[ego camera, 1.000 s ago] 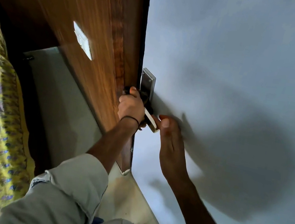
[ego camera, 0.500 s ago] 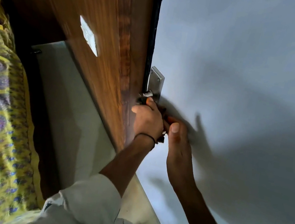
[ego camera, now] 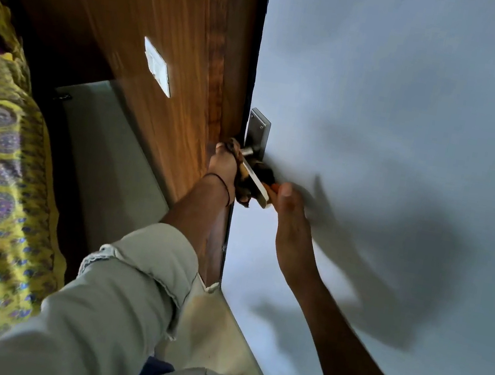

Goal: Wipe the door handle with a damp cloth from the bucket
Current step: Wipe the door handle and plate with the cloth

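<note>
My left hand [ego camera: 223,167] is closed around the dark cloth [ego camera: 240,191], pressing it against the door handle [ego camera: 253,182]. My right hand [ego camera: 290,224] grips the lever's free end, so the handle sits between both hands, below its metal plate [ego camera: 258,130].

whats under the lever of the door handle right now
A dark cloth is bunched under and around the door handle, held by the left hand. The right hand holds the lever's end. How much cloth is wrapped behind the lever is hidden.
</note>
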The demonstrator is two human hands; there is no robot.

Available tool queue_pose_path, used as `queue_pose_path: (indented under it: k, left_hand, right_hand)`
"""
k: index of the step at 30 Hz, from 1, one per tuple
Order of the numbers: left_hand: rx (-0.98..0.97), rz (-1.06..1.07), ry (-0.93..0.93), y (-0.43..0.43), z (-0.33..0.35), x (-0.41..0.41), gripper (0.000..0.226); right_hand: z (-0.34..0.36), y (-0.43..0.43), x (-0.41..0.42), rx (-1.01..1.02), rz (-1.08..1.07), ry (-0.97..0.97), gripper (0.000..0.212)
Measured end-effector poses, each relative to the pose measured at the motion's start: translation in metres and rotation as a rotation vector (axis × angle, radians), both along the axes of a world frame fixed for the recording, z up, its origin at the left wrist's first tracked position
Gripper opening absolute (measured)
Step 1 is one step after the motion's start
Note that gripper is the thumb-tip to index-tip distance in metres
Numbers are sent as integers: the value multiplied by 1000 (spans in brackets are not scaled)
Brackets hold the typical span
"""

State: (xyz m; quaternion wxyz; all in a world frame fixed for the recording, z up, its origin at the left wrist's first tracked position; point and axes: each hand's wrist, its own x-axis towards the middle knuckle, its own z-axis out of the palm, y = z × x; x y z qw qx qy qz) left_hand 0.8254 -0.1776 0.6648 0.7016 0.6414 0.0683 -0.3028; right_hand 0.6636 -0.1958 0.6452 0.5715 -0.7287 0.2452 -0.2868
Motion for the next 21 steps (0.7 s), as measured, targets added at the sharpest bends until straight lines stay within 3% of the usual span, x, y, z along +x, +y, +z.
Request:
queue_pose_path:
  k: [6, 9, 12, 15, 21]
  left_hand:
    - [-472, 78, 258, 1, -22, -34, 69]
    - [-514, -33, 258, 9, -31, -50, 73]
    - [-529, -80, 204, 15, -33, -69, 56]
    - [-443, -58, 59, 17, -28, -77, 44]
    - [129, 27, -139, -12, -8, -59, 24]
  right_hand:
    - [9, 1, -8, 76, -51, 23, 42]
    - [3, 4, -17, 140, -105, -60, 46]
    - [0, 11, -30, 46, -261, -153, 31]
    - [-1, 9, -34, -135, -407, -150, 26]
    - [-5, -4, -30, -466, -351, 56, 27]
